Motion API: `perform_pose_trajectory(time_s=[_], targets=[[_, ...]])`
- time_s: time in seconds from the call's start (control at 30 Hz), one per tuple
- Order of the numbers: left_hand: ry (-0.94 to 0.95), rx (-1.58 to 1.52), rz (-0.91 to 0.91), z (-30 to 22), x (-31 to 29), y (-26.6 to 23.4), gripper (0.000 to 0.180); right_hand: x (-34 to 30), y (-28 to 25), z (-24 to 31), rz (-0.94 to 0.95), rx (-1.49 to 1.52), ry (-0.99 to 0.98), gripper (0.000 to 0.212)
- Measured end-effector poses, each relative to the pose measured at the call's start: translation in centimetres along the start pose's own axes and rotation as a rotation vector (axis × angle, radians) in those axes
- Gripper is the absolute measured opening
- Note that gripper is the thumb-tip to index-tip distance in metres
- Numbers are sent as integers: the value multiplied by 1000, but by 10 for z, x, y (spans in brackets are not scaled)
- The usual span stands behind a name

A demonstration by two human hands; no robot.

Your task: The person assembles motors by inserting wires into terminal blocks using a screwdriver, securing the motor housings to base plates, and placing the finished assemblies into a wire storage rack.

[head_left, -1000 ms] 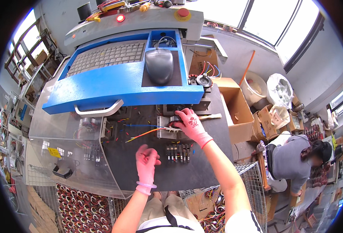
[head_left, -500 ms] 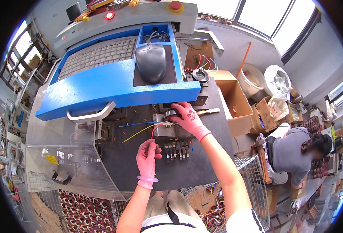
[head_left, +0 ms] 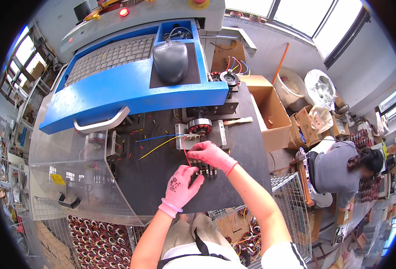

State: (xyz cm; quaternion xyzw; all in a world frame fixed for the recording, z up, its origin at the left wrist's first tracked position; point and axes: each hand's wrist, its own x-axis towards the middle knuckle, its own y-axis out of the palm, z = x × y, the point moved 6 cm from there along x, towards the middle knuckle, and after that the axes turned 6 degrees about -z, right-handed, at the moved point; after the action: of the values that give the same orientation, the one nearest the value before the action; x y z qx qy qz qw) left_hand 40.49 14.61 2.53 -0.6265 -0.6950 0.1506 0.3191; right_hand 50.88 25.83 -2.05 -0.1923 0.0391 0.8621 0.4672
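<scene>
My right hand (head_left: 212, 156), in a pink glove, pinches a red wire (head_left: 185, 145) that comes down from a wound motor stator (head_left: 200, 126). The stator sits on a metal fixture (head_left: 221, 134); a blue wire (head_left: 160, 136) and a yellow wire (head_left: 155, 150) stretch leftward from it. My left hand (head_left: 182, 186), also gloved in pink, is closed just below the right one, at the left end of a row of small dark clips (head_left: 207, 170). What its fingertips grip is hidden. Both hands partly cover the row.
Above the dark worktop (head_left: 155, 193) juts a blue keyboard drawer (head_left: 135, 101) with a mouse (head_left: 170, 62). A clear guard (head_left: 81, 188) stands left, a brush (head_left: 238, 120) lies right. Beyond are a cardboard box (head_left: 269, 112) and a person (head_left: 337, 168) bending over work.
My right hand has left the stator and come down to the red wire. My left hand has shifted slightly right and lower, to the clips. The view has moved a little.
</scene>
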Motion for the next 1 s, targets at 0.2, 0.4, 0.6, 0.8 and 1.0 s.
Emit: perform_pose_trajectory(time_s=[0.2,0.4,0.6,0.8,1.0], targets=[[68,23,-40,2,-4,14,32,0,16,-15,143,13,47,26],[3,37,-43,5,-14,12,32,4,2,12,-111,-249,-127,21],[13,476,157,23,-51,56,52,-8,-14,12,-179,-524,-210,20],[32,661,250,35,-56,75,54,-9,-14,10,-180,-553,-290,21],[3,666,265,44,-60,78,47,-7,-10,3,-194,-597,-383,18]])
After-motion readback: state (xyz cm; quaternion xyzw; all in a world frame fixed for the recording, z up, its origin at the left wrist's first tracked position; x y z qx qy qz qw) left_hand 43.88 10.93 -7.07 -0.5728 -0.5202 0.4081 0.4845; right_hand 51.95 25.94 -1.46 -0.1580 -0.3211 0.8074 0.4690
